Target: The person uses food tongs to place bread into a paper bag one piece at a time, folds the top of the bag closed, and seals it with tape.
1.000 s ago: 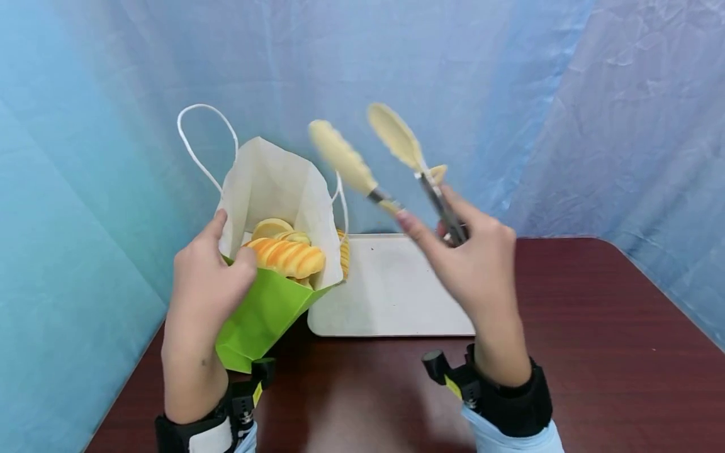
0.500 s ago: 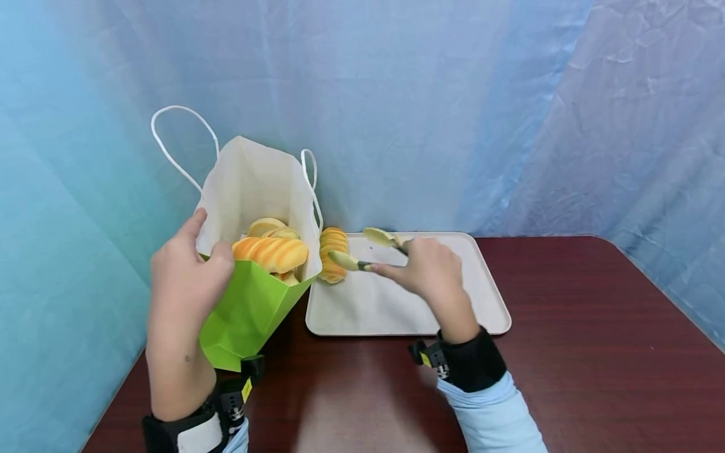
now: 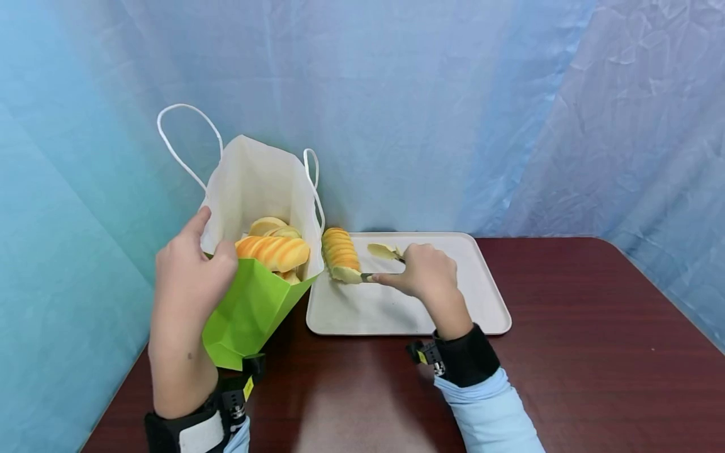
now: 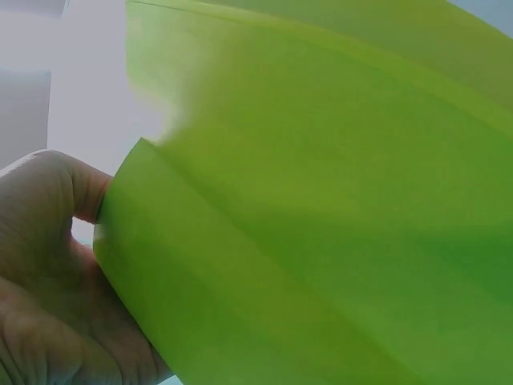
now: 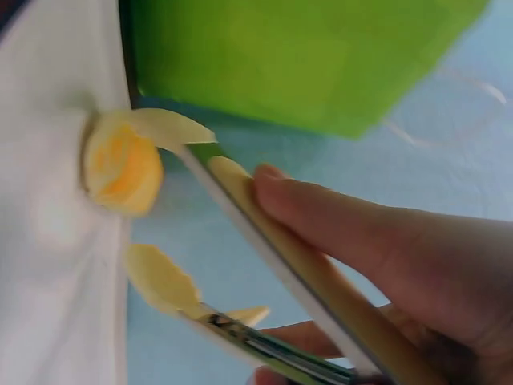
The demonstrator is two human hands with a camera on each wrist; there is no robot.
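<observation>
Left hand (image 3: pixel 189 270) grips the green bag (image 3: pixel 249 314) rim; right hand (image 3: pixel 425 277) holds tongs (image 3: pixel 368 264), blades apart around the tray's (image 3: pixel 453 321) nine-o'clock bread roll (image 3: pixel 338 248); next, squeeze and lift.

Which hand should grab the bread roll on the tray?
Probably the right hand: it holds the tongs, whose tips sit beside the bread roll on the tray. The left hand grips the green bag.
</observation>
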